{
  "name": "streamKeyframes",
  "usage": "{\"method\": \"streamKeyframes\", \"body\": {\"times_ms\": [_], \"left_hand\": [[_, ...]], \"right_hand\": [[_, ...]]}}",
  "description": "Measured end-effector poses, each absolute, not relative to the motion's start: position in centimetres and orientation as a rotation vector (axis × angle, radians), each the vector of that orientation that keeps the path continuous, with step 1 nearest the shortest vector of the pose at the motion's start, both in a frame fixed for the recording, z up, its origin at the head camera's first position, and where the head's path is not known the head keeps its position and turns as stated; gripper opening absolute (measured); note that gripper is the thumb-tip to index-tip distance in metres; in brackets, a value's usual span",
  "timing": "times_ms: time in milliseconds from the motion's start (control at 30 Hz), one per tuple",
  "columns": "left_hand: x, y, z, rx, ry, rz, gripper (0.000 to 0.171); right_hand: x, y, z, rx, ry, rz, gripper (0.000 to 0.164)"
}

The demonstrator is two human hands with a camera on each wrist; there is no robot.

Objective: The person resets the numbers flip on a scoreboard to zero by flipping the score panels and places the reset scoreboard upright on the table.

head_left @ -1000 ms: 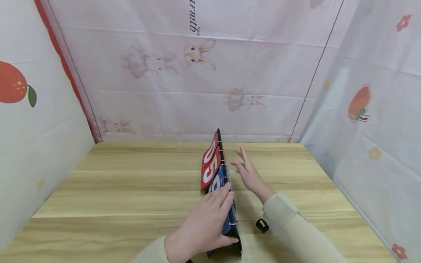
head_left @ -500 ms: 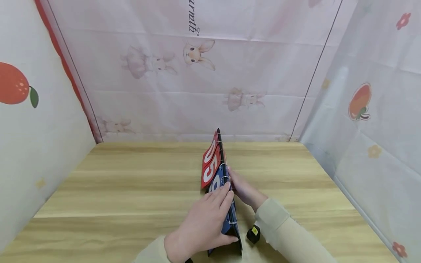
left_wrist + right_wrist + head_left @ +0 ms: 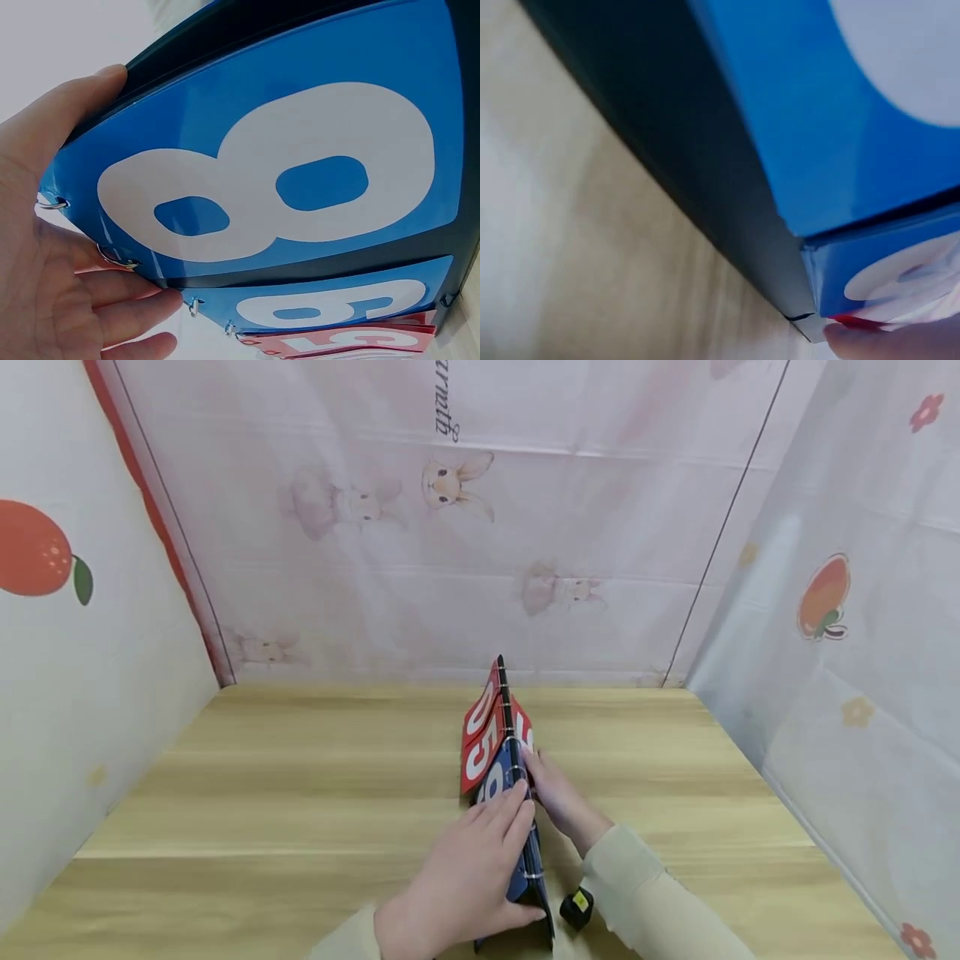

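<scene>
A flip scoreboard [image 3: 495,777] with ring-bound number cards stands like a tent on the table, its ridge running away from me. My left hand [image 3: 465,877] grips its near end, fingers over the ringed ridge and thumb at the end edge. In the left wrist view a blue card with a white 8 [image 3: 247,135] fills the near side, with another blue card and red ones beyond. On the right side, my right hand [image 3: 566,802] pinches a red number card [image 3: 523,720] that tilts outward. A fingertip [image 3: 877,341] shows at the red edge in the right wrist view; the other fingers are hidden.
The wooden table [image 3: 300,777] extends on both sides of the scoreboard. Printed cloth walls [image 3: 375,610] enclose the back and both sides. A small black device with a yellow label [image 3: 576,908] is below the right wrist.
My right hand has come left and down from the air to the scoreboard's right side. A red card there now swings outward into view. My left hand keeps its hold.
</scene>
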State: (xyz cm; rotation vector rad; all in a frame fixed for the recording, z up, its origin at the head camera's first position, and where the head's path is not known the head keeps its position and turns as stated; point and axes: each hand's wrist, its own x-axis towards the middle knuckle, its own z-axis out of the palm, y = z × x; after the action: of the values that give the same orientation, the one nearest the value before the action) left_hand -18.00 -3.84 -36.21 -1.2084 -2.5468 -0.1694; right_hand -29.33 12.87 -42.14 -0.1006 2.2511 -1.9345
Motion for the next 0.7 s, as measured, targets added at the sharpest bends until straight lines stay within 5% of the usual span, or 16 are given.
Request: {"method": "streamKeyframes", "body": {"times_ms": [200, 700], "left_hand": [[-17.69, -3.82, -35.92, -1.203, -2.619, -0.158, 0.096], [-17.47, -3.86, -35.83, -1.195, -2.609, -0.146, 0.098]], "right_hand": [[-29.15, 13.17, -41.98, 0.087, 2.251, -2.082, 0.067], [-29.15, 13.82, -41.26, 0.21, 2.08, -2.38, 0.046]]}}
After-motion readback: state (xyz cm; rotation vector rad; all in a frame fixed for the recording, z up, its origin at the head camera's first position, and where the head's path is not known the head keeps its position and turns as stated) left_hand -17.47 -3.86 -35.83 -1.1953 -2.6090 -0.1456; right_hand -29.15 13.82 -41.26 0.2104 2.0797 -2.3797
